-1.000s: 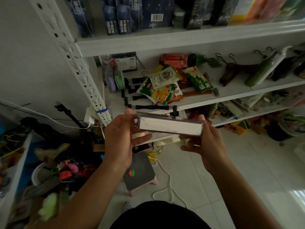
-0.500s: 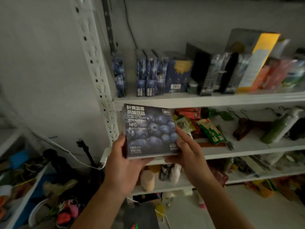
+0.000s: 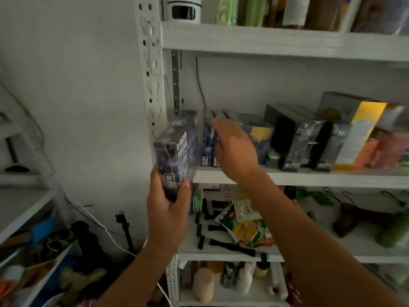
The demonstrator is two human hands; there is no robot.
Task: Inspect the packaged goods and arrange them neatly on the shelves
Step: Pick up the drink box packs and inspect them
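**White shelving, blue carton**

White metal shelving (image 3: 287, 44) fills the frame from twelve to three o'clock. On its middle shelf (image 3: 309, 177) stand dark blue cartons (image 3: 208, 149). At their nine o'clock, a matching carton (image 3: 177, 149) tilts at the shelf edge, lettering blurred beyond reading. Left hand (image 3: 168, 216) clamps its lower end; right hand (image 3: 234, 149), fingers straight and together, is raised flat before the standing row.

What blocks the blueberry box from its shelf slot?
Nothing visible. The left hand holds the blueberry box at the shelf edge, left of the row of blue boxes; the right hand lies flat against that row. Space behind the box is hidden.
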